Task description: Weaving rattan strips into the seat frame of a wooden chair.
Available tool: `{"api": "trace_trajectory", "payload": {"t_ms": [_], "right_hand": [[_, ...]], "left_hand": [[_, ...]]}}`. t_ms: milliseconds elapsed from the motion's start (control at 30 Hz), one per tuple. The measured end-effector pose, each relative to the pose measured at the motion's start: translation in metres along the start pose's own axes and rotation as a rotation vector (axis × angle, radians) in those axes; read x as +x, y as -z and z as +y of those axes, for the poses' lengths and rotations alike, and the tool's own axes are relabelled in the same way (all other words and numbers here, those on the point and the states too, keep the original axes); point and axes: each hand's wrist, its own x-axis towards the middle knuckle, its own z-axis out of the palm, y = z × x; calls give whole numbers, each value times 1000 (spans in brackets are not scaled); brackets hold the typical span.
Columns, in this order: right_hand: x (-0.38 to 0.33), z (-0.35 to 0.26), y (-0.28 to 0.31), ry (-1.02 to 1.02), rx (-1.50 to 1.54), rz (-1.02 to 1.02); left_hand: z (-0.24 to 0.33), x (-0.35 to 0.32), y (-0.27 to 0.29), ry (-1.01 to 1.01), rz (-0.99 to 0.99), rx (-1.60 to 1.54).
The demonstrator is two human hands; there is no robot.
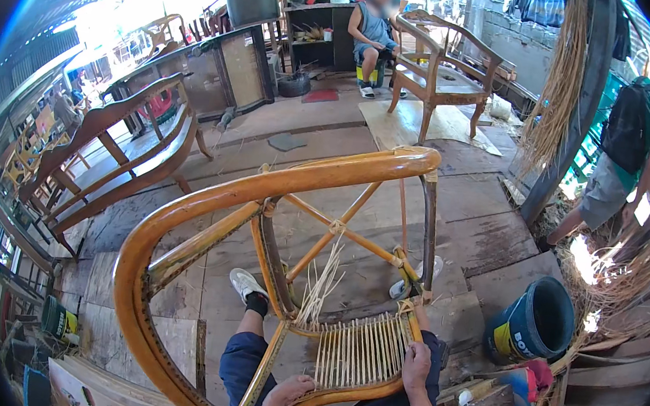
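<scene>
A rattan chair frame (209, 184) with thick, glossy curved poles lies tipped across my lap. Pale rattan strips (357, 352) run side by side over its near section, and a bundle of loose strip ends (322, 285) sticks up beside them. My left hand (291, 390) is closed at the frame's near rail, at the left end of the strips; its fingertips are partly hidden. On the right side of the strips, my right hand (416, 366) is closed around the frame's side rail. Whether either hand also pinches a strip is hard to see.
A dark bucket (531, 321) stands at the right, near a post (576, 110) hung with fibres. Wooden armchairs (446, 78) and a bench (118, 156) stand farther off. One person (374, 32) sits at the back; another person (631, 154) bends at the right.
</scene>
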Motion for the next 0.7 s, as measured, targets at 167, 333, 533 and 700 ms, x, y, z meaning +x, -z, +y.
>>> {"api": "trace_trajectory", "payload": {"t_ms": [167, 333, 533, 700], "right_hand": [[2, -6, -4, 2, 32, -42], [3, 1, -5, -4, 37, -24], [0, 4, -5, 13, 55, -9], [1, 3, -5, 17, 43, 11]], "left_hand": [[-19, 5, 2, 109, -34, -234], [-6, 4, 3, 82, -48, -178], [-41, 25, 3, 30, -45, -88], [-48, 33, 4, 2, -50, -54]]}}
